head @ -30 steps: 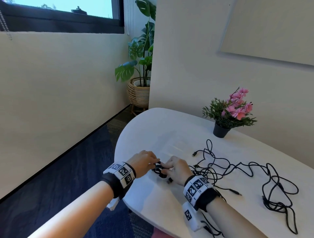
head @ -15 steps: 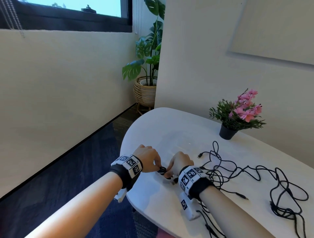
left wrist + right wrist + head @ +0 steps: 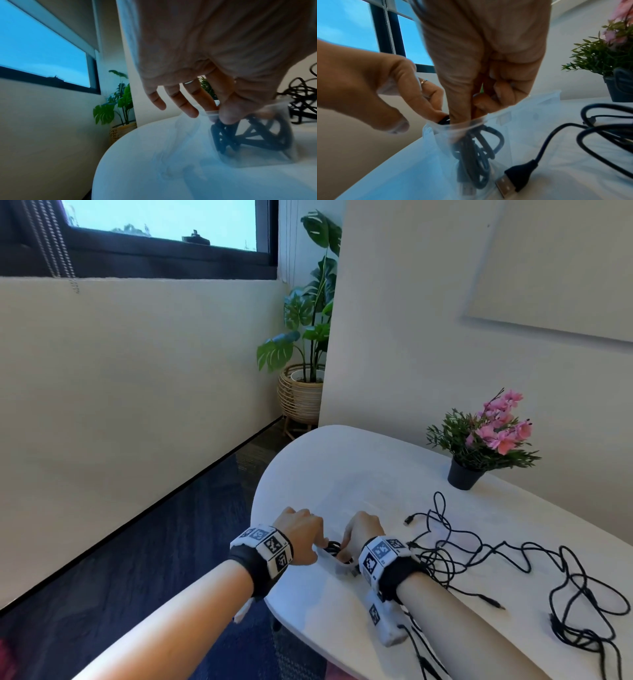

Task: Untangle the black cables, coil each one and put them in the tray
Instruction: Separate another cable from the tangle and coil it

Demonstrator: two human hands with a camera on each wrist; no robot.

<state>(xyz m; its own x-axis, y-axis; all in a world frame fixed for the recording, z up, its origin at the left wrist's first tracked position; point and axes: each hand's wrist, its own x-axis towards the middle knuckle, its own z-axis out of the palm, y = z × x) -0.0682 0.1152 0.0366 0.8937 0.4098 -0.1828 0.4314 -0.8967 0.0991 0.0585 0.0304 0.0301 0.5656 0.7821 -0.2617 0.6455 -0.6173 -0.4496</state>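
A small coiled black cable (image 3: 476,148) stands inside a clear plastic tray (image 3: 530,105) at the table's near left edge. My right hand (image 3: 471,111) reaches down into the tray, one finger along the coil and the others curled over it. My left hand (image 3: 221,115) pinches the top of the coil (image 3: 257,135) at the tray's rim (image 3: 283,159). In the head view both hands (image 3: 301,534) (image 3: 363,534) meet over the coil (image 3: 332,546). The tangled black cables (image 3: 479,546) lie spread to the right.
A loose USB plug (image 3: 513,180) lies just right of the tray. A small pot of pink flowers (image 3: 466,474) stands at the back of the white table (image 3: 342,467). More tangled cable (image 3: 582,611) lies at the far right. The table edge is under my left wrist.
Both hands have drawn closer together and tipped downward. The coil has sunk lower between them into the tray. The loose cables have not moved.
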